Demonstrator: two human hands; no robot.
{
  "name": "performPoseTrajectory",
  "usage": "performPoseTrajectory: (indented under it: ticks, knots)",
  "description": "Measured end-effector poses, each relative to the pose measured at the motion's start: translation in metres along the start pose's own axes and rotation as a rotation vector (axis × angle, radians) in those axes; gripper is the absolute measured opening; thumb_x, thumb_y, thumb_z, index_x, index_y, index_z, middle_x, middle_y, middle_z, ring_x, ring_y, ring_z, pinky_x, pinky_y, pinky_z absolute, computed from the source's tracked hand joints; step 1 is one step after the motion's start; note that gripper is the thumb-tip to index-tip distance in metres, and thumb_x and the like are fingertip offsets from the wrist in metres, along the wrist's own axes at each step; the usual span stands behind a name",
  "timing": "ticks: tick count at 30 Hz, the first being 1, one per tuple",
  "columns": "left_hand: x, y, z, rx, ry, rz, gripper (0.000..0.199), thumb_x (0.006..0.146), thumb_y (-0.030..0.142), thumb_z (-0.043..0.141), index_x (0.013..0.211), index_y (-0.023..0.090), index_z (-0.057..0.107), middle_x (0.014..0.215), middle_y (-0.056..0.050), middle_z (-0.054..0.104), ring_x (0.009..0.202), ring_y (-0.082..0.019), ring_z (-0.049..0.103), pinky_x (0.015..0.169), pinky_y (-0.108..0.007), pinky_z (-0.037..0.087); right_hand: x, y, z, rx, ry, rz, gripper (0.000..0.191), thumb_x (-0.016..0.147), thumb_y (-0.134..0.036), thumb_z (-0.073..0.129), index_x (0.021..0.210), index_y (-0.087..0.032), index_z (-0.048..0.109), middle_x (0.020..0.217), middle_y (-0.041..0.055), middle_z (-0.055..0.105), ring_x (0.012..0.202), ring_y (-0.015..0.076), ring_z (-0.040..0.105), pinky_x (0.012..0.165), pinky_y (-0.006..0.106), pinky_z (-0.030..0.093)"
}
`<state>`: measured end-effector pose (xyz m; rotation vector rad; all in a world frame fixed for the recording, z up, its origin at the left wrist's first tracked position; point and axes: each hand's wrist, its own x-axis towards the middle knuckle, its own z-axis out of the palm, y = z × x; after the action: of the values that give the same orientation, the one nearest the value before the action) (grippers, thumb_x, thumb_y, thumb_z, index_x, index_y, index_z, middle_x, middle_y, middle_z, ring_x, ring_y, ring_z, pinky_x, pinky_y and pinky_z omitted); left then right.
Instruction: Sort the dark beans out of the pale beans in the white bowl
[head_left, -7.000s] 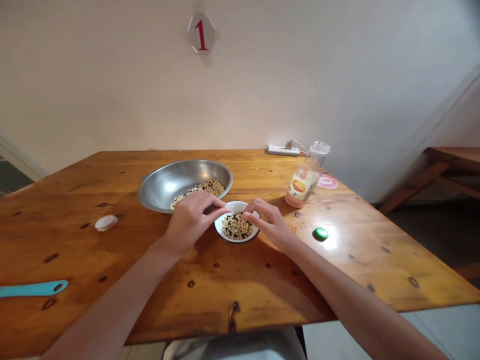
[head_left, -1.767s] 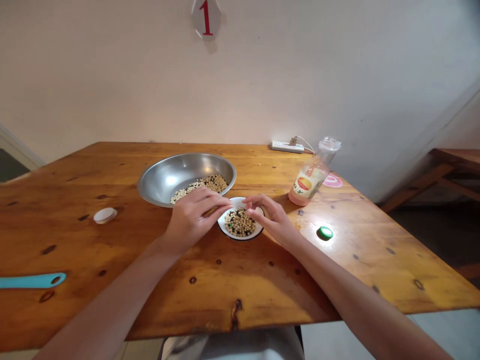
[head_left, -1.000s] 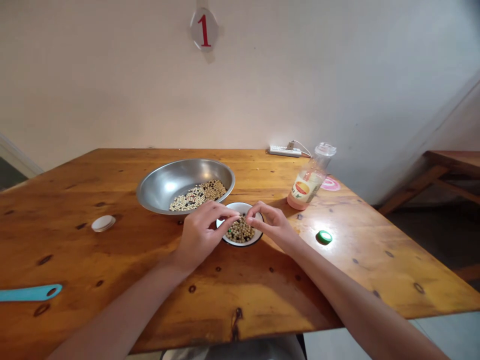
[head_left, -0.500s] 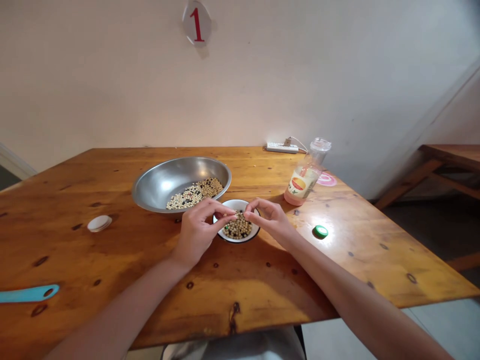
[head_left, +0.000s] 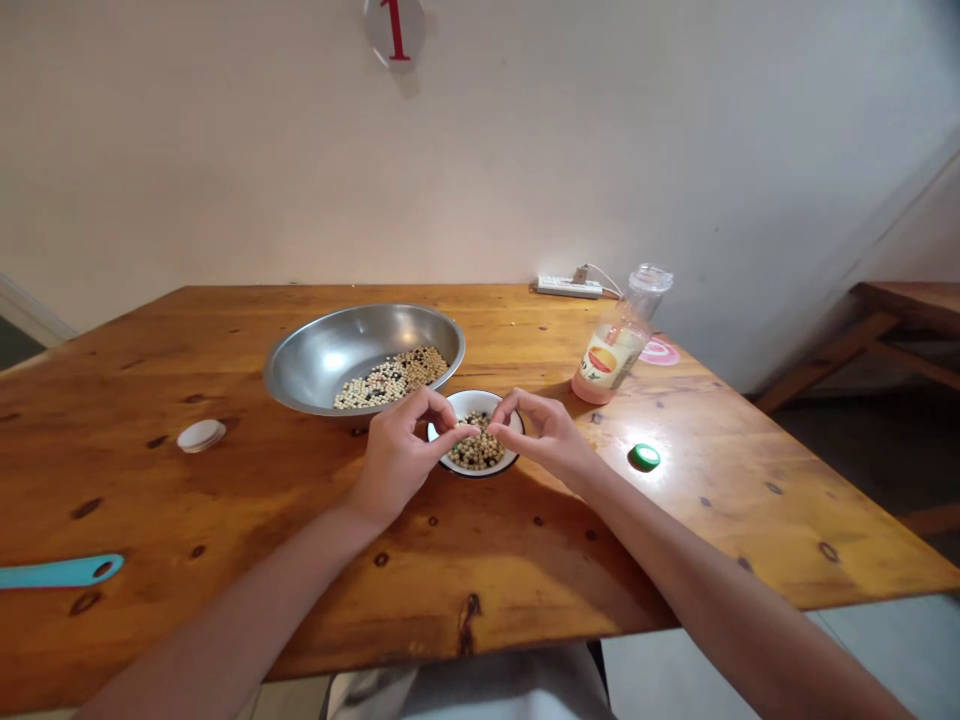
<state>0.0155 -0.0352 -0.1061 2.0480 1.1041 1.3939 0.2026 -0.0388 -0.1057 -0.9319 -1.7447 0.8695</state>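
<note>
A small white bowl with a dark rim (head_left: 471, 401) stands on the wooden table, partly filled with small round cream and dark beads (head_left: 480, 452). Over its left side is my left hand (head_left: 401, 450), the index finger curled and the thumb stretched towards the right hand. From the right, my right hand (head_left: 546, 436) reaches over the bowl with thumb and index finger in a pinch. The fingertips of both hands nearly meet above the beads. Anything between them is too small to make out.
Behind my left hand, a large metal basin (head_left: 304, 370) holds more cream and dark beads (head_left: 394, 378). To the right stand a labelled clear bottle (head_left: 611, 350) and a green cap (head_left: 644, 457). A white lid (head_left: 201, 435), blue handle (head_left: 64, 572) and power strip (head_left: 568, 286) also lie on the table (head_left: 337, 610).
My left index finger has bent back and the thumb now reaches further right. Both hands stay over the bowl. The whole view has shifted slightly.
</note>
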Motion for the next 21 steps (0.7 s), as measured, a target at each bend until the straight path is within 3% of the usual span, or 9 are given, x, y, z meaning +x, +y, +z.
performPoseTrajectory:
  ticks: [21]
  knots:
    - [0.0020, 0.0022, -0.0007, 0.039, -0.063, 0.045, 0.025, 0.072, 0.031, 0.072, 0.065, 0.018, 0.051, 0.064, 0.004, 0.057, 0.056, -0.009, 0.051, 0.054, -0.020, 0.042, 0.0007, -0.0019, -0.0027, -0.101, -0.068, -0.048, 0.013, 0.077, -0.026, 0.062, 0.070, -0.018, 0.056, 0.070, 0.0003, 0.057, 0.066, 0.0126, 0.053, 0.064, 0.026, 0.042]
